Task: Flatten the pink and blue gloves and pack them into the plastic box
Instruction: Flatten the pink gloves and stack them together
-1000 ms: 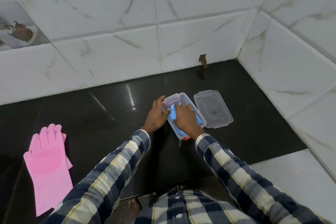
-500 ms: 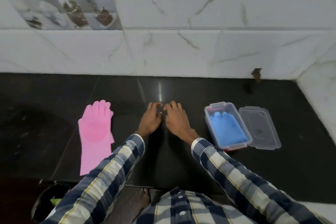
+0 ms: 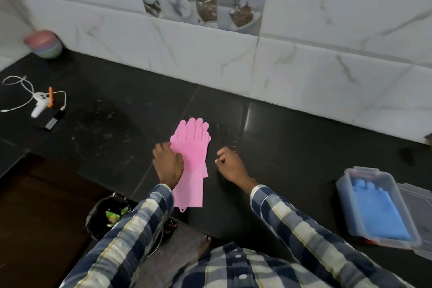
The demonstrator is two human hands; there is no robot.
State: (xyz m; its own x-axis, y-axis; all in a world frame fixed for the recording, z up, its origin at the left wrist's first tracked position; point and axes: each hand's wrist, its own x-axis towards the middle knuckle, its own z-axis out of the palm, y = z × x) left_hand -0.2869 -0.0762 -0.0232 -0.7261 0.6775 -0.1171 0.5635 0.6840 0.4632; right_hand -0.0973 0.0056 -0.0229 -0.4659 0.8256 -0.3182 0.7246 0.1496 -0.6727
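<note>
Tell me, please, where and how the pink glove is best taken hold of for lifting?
Probably at the cuff end of the pink glove, from the near counter edge: it lies flat, fingers toward the wall, cuff nearest the person. The left hand rests on its left edge; the right hand is free beside it.

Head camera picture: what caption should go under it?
Left hand presses the pink glove flat; blue glove already lies in the plastic box.

The box lid point(image 3: 418, 213) runs off the right edge, so only part shows. The left hand point(image 3: 167, 163) hides the pink gloves' point(image 3: 192, 159) left side. Whatever's in the bin point(image 3: 107, 215) below is too blurry.
</note>
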